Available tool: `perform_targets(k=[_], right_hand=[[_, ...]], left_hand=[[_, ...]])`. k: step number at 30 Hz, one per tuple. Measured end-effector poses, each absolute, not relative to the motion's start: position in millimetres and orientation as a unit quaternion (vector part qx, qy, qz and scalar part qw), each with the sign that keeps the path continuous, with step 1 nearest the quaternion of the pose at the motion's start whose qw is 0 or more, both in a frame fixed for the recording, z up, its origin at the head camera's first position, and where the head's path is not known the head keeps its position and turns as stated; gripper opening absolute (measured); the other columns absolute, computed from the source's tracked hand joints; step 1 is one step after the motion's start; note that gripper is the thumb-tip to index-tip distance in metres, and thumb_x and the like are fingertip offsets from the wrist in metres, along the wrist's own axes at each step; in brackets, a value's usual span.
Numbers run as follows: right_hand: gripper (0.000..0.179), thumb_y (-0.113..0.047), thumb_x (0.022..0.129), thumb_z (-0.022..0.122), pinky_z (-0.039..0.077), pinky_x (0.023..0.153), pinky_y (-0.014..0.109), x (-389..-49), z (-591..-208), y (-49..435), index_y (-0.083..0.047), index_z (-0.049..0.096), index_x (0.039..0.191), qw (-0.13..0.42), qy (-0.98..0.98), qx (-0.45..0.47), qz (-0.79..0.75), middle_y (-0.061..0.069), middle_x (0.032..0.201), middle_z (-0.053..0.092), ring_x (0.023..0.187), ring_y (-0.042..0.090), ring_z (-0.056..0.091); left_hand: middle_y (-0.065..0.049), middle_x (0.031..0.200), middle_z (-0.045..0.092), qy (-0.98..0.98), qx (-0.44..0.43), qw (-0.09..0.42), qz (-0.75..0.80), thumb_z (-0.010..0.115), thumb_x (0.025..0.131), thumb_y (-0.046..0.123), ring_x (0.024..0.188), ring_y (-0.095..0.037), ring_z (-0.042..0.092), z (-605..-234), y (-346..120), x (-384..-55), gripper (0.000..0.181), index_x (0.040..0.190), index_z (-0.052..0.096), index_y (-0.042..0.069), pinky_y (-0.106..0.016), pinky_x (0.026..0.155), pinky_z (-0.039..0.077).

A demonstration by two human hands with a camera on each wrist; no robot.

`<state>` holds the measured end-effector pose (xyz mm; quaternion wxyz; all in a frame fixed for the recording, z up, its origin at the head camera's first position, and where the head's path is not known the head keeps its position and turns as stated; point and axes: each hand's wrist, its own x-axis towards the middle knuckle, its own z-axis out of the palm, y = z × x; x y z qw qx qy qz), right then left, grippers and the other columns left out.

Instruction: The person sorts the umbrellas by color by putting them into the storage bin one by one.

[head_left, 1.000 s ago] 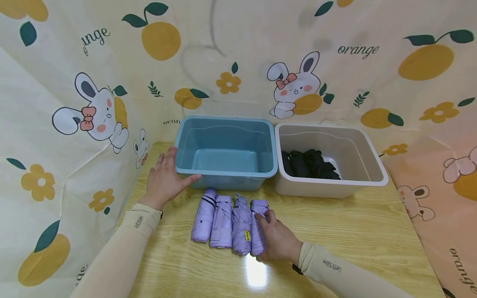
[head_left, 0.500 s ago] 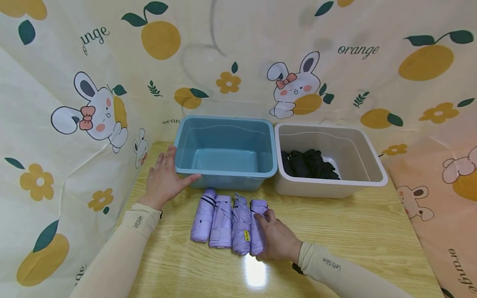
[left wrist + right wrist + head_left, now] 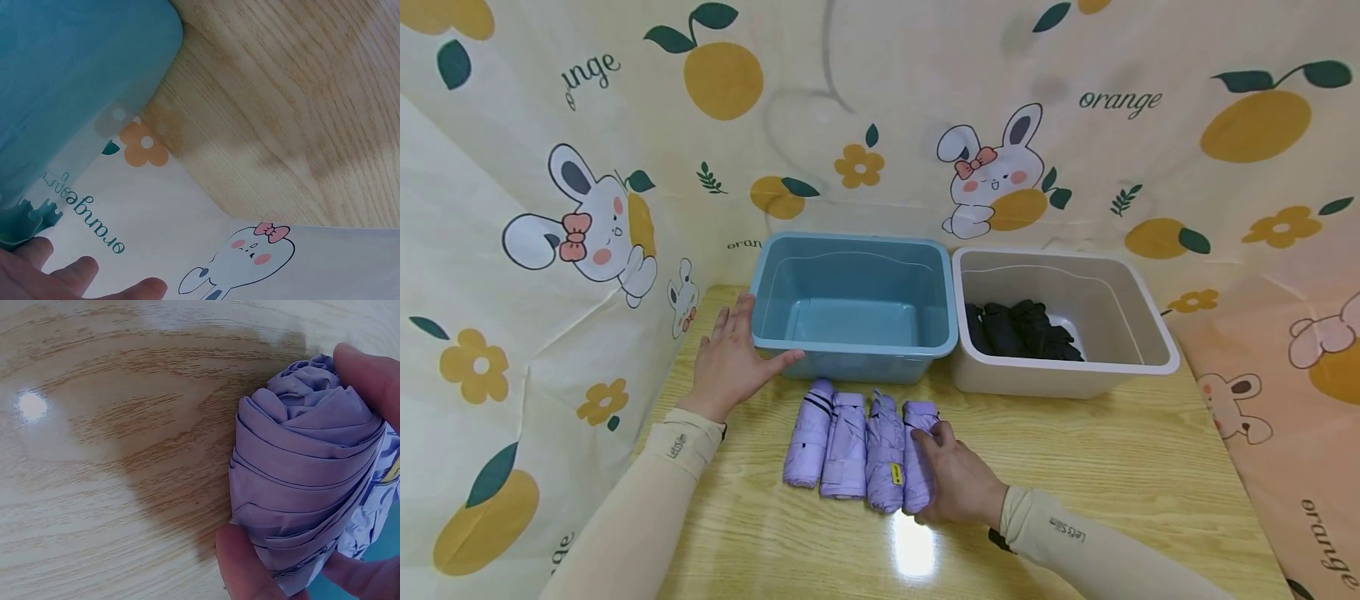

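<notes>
Several rolled purple folding umbrellas lie side by side on the wooden table in the head view. My right hand [image 3: 958, 483] grips the rightmost umbrella [image 3: 919, 467]; in the right wrist view, fingers and thumb surround its tightly wound cloth [image 3: 300, 469]. Beside it is an umbrella [image 3: 886, 446] with a small yellow label. My left hand [image 3: 730, 362] rests at the left front corner of the blue bin [image 3: 868, 367], thumb along its front rim and the other fingers extended by its side. In the left wrist view, fingertips [image 3: 84, 272] show below the bin's wall.
Right of the blue bin stands a beige bin [image 3: 1037, 379] with dark, bunched cloth-like items [image 3: 1022, 332] in its left part. A printed sheet [image 3: 857, 108] hangs behind and along both sides of the table [image 3: 1075, 467].
</notes>
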<state>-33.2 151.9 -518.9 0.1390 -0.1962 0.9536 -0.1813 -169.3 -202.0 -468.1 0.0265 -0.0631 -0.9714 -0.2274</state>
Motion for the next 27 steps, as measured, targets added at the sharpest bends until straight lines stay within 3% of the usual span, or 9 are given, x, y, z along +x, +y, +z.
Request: perform_targets(k=[27], right_hand=[[0.122, -0.043, 0.049, 0.099, 0.052, 0.092, 0.043, -33.5, -522.5, 152.9, -0.002, 0.040, 0.148, 0.144, 0.952, -0.197, -0.186, 0.024, 0.132, 0.038, 0.102, 0.035, 0.060]], left_hand=[[-0.020, 0.163, 0.018, -0.971, -0.062, 0.030, -0.231, 0.058, 0.072, 0.087, 0.146, -0.045, 0.017, -468.3, -202.2, -169.3, 0.128, 0.161, 0.007, 0.009, -0.075, 0.104, 0.020]])
